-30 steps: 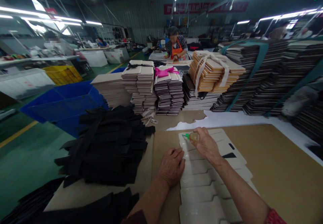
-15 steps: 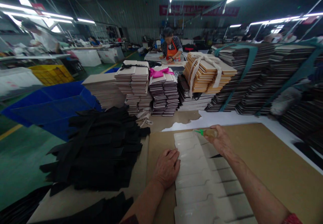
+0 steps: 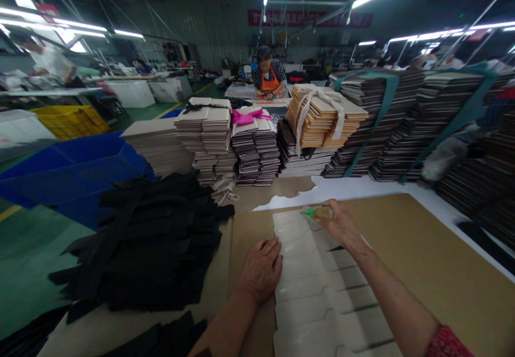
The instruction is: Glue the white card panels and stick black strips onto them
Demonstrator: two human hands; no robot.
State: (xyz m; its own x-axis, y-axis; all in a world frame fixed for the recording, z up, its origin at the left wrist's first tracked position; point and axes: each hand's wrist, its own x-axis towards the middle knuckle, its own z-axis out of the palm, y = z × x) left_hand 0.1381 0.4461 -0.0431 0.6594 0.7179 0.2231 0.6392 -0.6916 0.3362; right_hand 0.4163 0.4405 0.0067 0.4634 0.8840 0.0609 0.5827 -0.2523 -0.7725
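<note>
In the head view, a long row of overlapping pale card pieces (image 3: 300, 287) runs away from me on a brown board (image 3: 390, 223). Their surface has shiny patches. My left hand (image 3: 261, 269) lies flat along the row's left edge, fingers extended and touching the pieces. At the row's far end, my right hand (image 3: 340, 223) grips a squeeze bottle (image 3: 324, 213) of yellowish content. Its green nozzle (image 3: 308, 212) points left, low over the farthest piece. Whether the tip touches the card I cannot tell. My right forearm passes above the row's right side.
Black strips (image 3: 153, 244) lie heaped on the left, beside a blue bin (image 3: 76, 169). Tied stacks of card (image 3: 255, 150), including an orange-edged bundle (image 3: 322, 115), line the back. Dark strapped stacks (image 3: 370, 131) stand at right. A person in an orange apron (image 3: 273, 78) works beyond them.
My right hand and the bottle have shifted slightly left over the far end of the row. My left hand stays at the edge. The whole view has turned a little to the right.
</note>
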